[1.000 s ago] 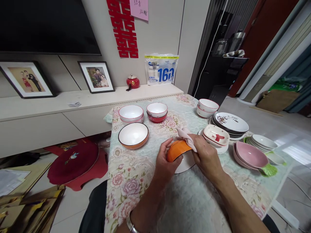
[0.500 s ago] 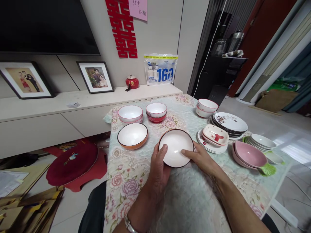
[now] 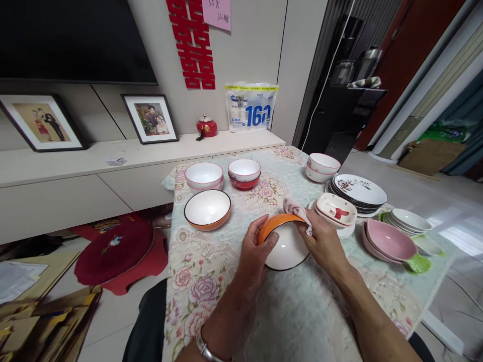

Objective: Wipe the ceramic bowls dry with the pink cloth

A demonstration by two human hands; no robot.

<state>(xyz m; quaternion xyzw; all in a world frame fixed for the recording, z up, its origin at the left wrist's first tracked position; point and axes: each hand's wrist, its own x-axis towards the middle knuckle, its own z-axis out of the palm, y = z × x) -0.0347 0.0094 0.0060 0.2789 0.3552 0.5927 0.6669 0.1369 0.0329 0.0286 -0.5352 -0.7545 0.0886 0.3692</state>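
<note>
An orange bowl (image 3: 287, 247) with a white inside and a dark rim is tilted toward me above the table. My left hand (image 3: 257, 246) grips its left side, thumb inside and fingers behind. At the bowl's upper right rim, my right hand (image 3: 320, 236) is closed on a pale patterned cloth (image 3: 296, 208) and presses it against the rim. A matching orange bowl (image 3: 207, 208) stands upright to the left. Behind it are a stack of pink-rimmed white bowls (image 3: 204, 174) and a white bowl on a red one (image 3: 244, 173).
On the right stand a pink leaf-handled bowl stack (image 3: 390, 240), rectangular dishes (image 3: 335, 208), dark-edged plates (image 3: 360, 191), small white bowls (image 3: 409, 221) and two red-rimmed bowls (image 3: 323, 165). A flowered cloth (image 3: 196, 301) covers the table. Left of it is a red stool (image 3: 121, 251).
The held bowl has tipped so its orange outside shows at the top. The cloth has come into view in my right hand at the rim.
</note>
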